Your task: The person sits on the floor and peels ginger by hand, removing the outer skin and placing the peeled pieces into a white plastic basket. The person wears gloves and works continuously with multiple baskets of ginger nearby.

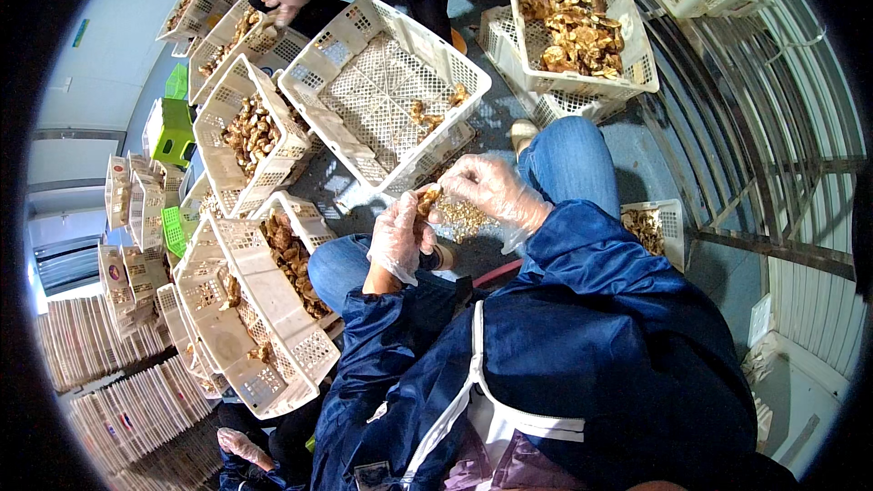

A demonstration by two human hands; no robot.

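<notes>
Both of my hands wear clear plastic gloves. My left hand [402, 232] holds a brown mushroom [428, 199] upright between thumb and fingers, its pale end towards the top. Close by on the right, my right hand [487, 191] has its thumb and fingertips pinched together at the mushroom's side; whether something small is between them cannot be told. Beyond the hands lies a large white plastic crate [382, 75] with a few mushrooms in its near right corner. Small pale trimmings [464, 218] are scattered on the floor beneath my hands.
Mushroom-filled crates stand at left [235, 143] and upper right [580, 82]. Another crate [259, 273] lies beside my left knee. A small crate [672, 232] is right of my right leg, near a metal rack [736, 116]. Co-workers' gloved hands show at upper left and lower left [242, 447].
</notes>
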